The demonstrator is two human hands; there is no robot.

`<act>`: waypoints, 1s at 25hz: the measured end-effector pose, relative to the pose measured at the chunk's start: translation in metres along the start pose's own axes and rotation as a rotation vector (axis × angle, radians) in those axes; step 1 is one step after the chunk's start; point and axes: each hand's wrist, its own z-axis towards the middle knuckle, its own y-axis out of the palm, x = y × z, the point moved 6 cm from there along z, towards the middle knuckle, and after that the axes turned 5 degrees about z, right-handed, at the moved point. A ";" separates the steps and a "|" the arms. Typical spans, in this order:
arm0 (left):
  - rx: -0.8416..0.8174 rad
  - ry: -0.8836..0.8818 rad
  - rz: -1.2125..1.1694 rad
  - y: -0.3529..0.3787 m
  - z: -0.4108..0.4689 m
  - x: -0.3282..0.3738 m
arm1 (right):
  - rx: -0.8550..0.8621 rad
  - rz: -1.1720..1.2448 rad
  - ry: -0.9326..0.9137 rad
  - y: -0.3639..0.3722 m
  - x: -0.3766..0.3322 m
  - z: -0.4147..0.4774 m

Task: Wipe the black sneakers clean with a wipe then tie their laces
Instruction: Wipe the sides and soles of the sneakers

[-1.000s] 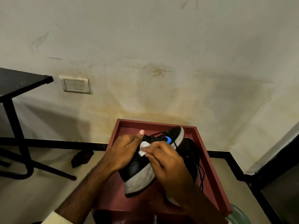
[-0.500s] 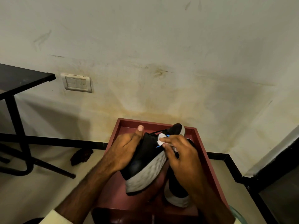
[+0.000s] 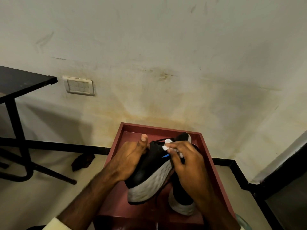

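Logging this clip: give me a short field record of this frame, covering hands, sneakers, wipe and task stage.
left hand: grips the held sneaker, pale sole toward the camera
right hand: pinches the white wipe against that sneaker's upper
second sneaker: lies in the red tray, partly under the right hand
laces: loose, no bow visible
stage: wiping

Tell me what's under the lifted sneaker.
The red tray lies under the sneaker; the second sneaker stands beside it, partly hidden by the right hand. The tray floor right beneath the sole is covered.
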 end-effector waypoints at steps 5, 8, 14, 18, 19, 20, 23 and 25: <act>0.014 0.082 0.062 0.001 0.001 0.010 | -0.097 0.090 -0.097 0.008 -0.011 -0.001; 0.033 0.095 0.088 0.004 -0.002 0.010 | 0.050 -0.027 0.087 -0.016 0.019 0.014; 0.047 0.102 0.098 0.005 0.003 0.005 | -0.129 0.085 -0.125 0.007 -0.004 0.004; 0.079 0.086 0.138 0.008 0.001 0.009 | 0.012 0.005 0.018 -0.004 0.022 0.015; 0.093 0.078 0.137 0.009 0.003 0.008 | -0.038 0.058 -0.008 0.007 0.013 0.007; 0.104 0.070 0.127 0.008 0.004 0.007 | -0.127 0.135 -0.057 0.021 -0.001 -0.002; 0.121 0.058 0.096 0.005 0.009 0.003 | -0.335 0.192 -0.244 0.042 -0.020 -0.015; 0.136 0.041 0.080 0.003 0.012 -0.001 | -0.185 0.150 -0.146 0.030 0.004 0.004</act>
